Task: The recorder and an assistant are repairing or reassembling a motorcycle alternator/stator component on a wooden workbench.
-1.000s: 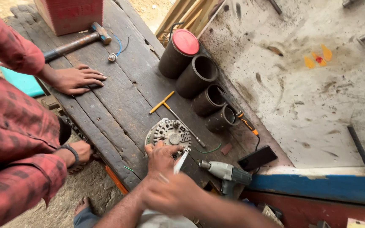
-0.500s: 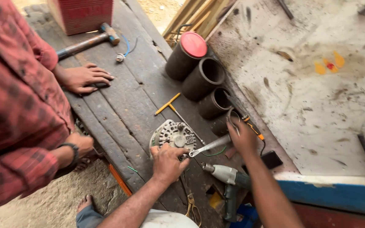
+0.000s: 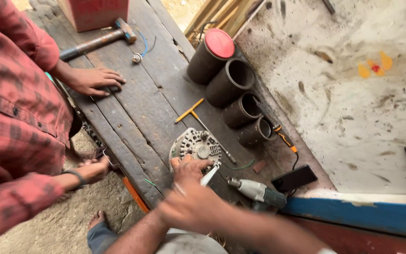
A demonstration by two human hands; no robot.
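We see the left hand [image 3: 190, 168] pressed flat on the near edge of the round, ribbed, silver-grey metal alternator housing [image 3: 196, 146], fingers spread over its rim without closing around it. The housing lies on the dark weathered wooden plank bench [image 3: 137, 101], near its front edge. The right hand [image 3: 191, 204] crosses just in front of the left; it is blurred, and seems closed around a slim silver tool [image 3: 210, 174] whose tip points up towards the housing, though we cannot tell the grasp for sure.

Just right of the housing lies a grey power drill [image 3: 258, 192], with a black phone [image 3: 294, 178] beside it. A yellow-handled T-shaped wrench [image 3: 194, 114] rests just behind the housing. Four dark cylindrical sleeves [image 3: 231, 83] stand in a row along the bench's far side, the furthest capped in red. A person in a red checked shirt [image 3: 12, 122] leans on the bench with one hand [image 3: 95, 81], near a wooden-handled hammer [image 3: 97, 41].
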